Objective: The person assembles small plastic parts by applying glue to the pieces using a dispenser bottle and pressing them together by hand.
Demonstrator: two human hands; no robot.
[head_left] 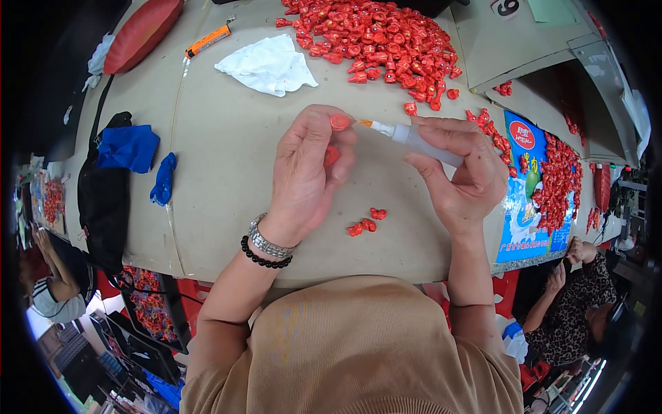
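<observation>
Left hand [303, 176] is pinching a small round red plastic piece [339, 122] between thumb and fingertips, held up just above the beige bench [221, 207], and there's a second red bit [332, 156] tucked lower in the same hand against the palm. Right hand [458, 172] is wrapped around a slim white squeeze applicator with an orange nozzle [403, 134], lying almost flat, with the tip right at the red piece, touching or as good as. So both hands are closed on something, neither is spread open.

Just below the hands, three little red moulded pieces [365, 222] sit loose on the bench. Farther up there's a big heap of the same red pieces [376, 38], with a few strays trailing toward the right hand. A crumpled white cloth [269, 65] lies left of the heap, and an orange utility knife [207, 41] beyond that. On the far left edge there's a blue rag [129, 147] on a black bag [103, 200]. To the right, more red pieces are piled on a blue printed sheet [527, 200].

The left wrist has a metal watch band and a black bead bracelet [265, 261].
</observation>
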